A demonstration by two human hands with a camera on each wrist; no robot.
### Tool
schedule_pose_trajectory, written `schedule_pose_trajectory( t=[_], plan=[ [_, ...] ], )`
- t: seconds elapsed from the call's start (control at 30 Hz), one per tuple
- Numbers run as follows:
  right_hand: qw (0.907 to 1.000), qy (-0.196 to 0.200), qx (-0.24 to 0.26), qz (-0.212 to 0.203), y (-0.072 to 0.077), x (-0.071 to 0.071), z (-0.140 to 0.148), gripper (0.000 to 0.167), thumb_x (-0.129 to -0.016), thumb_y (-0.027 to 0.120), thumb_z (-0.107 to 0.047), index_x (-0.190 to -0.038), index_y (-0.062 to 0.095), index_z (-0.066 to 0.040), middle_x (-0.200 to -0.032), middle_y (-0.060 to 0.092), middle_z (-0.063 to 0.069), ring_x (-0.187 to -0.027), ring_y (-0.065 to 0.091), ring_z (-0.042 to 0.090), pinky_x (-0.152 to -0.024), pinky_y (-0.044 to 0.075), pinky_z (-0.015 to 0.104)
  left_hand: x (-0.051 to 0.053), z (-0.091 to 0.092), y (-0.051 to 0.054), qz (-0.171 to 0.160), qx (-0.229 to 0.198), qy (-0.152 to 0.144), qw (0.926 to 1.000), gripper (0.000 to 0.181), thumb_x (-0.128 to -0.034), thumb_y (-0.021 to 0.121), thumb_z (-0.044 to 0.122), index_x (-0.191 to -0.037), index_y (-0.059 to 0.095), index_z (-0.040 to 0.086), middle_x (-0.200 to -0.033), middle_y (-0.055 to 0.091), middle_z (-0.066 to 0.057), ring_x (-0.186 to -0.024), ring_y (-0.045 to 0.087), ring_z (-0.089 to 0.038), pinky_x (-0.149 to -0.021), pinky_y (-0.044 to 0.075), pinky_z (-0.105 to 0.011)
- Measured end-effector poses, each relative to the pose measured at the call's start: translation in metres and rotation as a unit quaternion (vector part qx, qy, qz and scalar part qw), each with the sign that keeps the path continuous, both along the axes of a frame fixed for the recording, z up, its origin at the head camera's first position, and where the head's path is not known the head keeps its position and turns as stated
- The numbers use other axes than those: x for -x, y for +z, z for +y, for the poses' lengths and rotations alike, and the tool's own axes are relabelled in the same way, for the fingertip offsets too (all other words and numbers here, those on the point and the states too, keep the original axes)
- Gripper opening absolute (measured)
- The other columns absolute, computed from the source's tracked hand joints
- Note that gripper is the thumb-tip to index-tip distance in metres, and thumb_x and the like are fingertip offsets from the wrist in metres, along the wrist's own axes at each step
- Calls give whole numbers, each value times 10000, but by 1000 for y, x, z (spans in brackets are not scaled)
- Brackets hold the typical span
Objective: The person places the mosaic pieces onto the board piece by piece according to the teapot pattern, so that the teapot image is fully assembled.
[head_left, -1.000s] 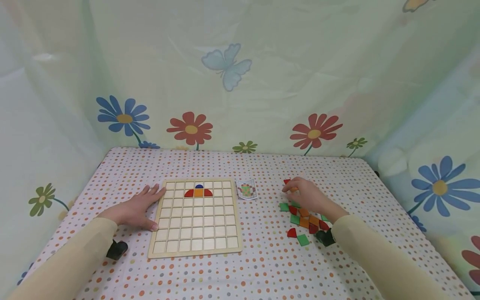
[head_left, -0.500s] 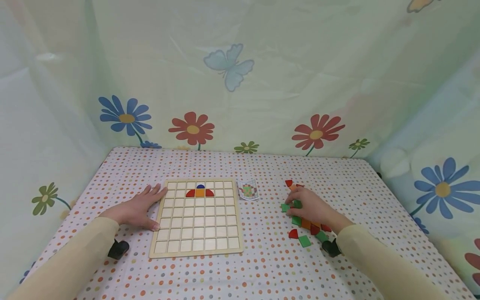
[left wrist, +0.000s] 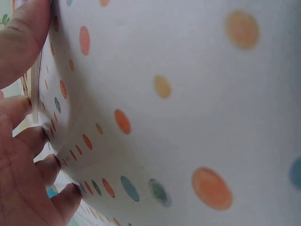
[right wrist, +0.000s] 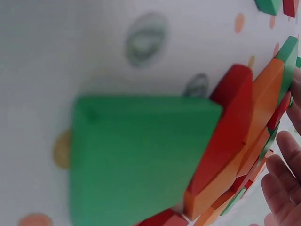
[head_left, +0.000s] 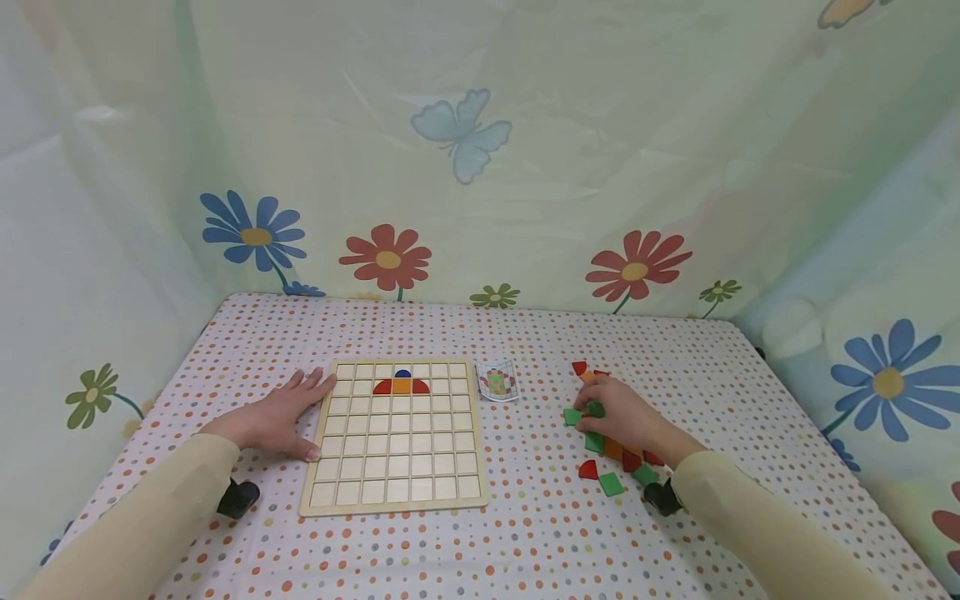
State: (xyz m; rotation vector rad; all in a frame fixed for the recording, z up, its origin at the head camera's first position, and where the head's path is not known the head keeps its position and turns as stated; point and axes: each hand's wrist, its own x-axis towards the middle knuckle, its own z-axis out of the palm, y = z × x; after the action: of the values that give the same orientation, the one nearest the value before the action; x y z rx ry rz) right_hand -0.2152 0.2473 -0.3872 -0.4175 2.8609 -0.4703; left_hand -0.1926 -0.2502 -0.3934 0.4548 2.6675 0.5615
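My left hand [head_left: 281, 415] lies with spread fingers against the left edge of a wooden grid board [head_left: 390, 510]. In the board's top rows sit a blue semicircle [head_left: 402, 374], an orange square [head_left: 402, 386] and red quarter-circles [head_left: 382, 387] on either side. At the right, my right hand [head_left: 624, 414] is over a loose pile of tiles, thumb and forefinger about a green tile [head_left: 596, 408]; whether they pinch it I cannot tell. The right wrist view shows a large green tile [right wrist: 146, 160] close by, with red and orange tiles [right wrist: 265, 89] beside the fingers.
A small printed card [head_left: 497, 382] with a coloured pattern lies just right of the board. Loose pieces, such as a red quarter-circle [head_left: 588, 470] and a green square [head_left: 611, 483], lie at the pile's near side. A dotted cloth [head_left: 420, 558] covers the table.
My right hand has come nearer, from the far end of the pile to the green tiles in its middle. My left hand has stayed at the board's edge.
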Motion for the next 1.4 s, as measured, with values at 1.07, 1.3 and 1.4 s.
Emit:
schedule_pose_trajectory(
  t=[1.07,1.3,1.4],
  plan=[
    [9911,1213,493,223,22,23,-117,145,-864,830,-156,-986,781,-93,-1217,646,103,-1136,616,267,-939,561,415,0,2,0,-29,-14,75,10000,1145,-732,912,309,-1610,243,4,-1672,117,-317,-1528,50,-576,-1181,178,-753],
    [9878,1429,585,192,22,24,-143,140,-865,820,-135,-979,776,-68,-1240,646,120,-1175,604,279,-983,550,414,1,2,0,-50,8,70,10000,1154,-726,917,314,-1608,244,-3,-1673,117,-317,-1531,53,-571,-1192,179,-739],
    [9867,1515,546,216,20,27,-155,141,-868,814,-130,-983,776,-58,-1255,651,131,-1208,597,287,-1010,541,417,1,2,0,-54,-14,85,9999,1159,-720,919,314,-1609,244,0,-1674,115,-314,-1531,50,-571,-1189,179,-742]
  ],
)
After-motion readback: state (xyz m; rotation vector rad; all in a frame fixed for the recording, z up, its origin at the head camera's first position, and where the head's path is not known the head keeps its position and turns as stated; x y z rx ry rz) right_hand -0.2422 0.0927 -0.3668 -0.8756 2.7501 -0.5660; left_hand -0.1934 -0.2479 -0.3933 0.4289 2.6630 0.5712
